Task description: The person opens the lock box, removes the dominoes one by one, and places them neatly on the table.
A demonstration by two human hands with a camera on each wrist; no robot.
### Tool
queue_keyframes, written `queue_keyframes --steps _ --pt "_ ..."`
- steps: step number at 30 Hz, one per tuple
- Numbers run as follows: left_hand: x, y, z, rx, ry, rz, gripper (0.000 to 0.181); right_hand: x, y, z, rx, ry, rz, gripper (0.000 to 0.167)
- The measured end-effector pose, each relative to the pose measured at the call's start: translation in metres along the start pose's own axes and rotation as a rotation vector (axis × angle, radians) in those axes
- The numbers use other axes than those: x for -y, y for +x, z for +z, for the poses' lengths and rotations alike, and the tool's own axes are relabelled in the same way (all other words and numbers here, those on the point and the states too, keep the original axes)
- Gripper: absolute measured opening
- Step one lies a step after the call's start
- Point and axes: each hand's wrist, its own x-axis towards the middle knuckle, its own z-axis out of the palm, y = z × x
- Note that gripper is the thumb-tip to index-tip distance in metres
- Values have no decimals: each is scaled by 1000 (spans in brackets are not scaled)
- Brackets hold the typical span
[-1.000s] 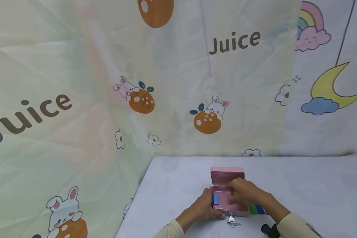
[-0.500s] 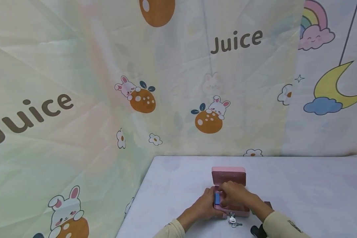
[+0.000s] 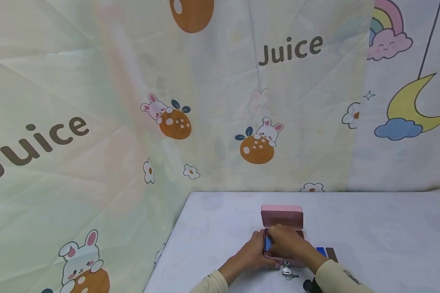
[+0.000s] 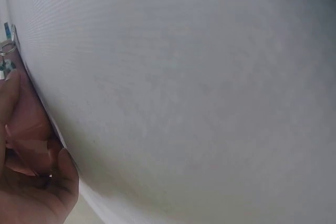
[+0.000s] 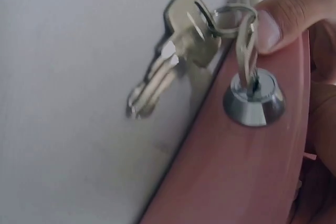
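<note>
A pink metal lockbox [image 3: 282,220] stands on the white table with its lid raised. My left hand [image 3: 250,253] grips its left side, thumb along the front and fingers round the side, as the left wrist view also shows on the pink wall [image 4: 32,114]. Inside, at the left end, lies a light blue block [image 3: 267,244]. My right hand [image 3: 287,241] reaches down into the box right beside this block; its fingertips are hidden. A silver lock [image 5: 254,100] sits in the front wall, with a key in it and more keys [image 5: 186,38] hanging from a ring.
To the right of the box lie a dark blue piece [image 3: 321,251] and a brown piece [image 3: 331,254], partly behind my right forearm. A black object [image 3: 311,286] shows below the right sleeve. A printed cloth [image 3: 220,122] hangs behind the table [image 3: 212,228].
My right hand has moved left across the inside of the box to the light blue block. The left hand keeps its grip, and box and lid stay where they were.
</note>
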Motion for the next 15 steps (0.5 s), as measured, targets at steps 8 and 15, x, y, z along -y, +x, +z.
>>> queue_keyframes --steps 8,15 --pt "1 0 1 -10 3 1 103 7 -1 1 -42 -24 25 30" --pt "2 0 1 -15 16 8 104 7 1 3 -45 -35 -11 29"
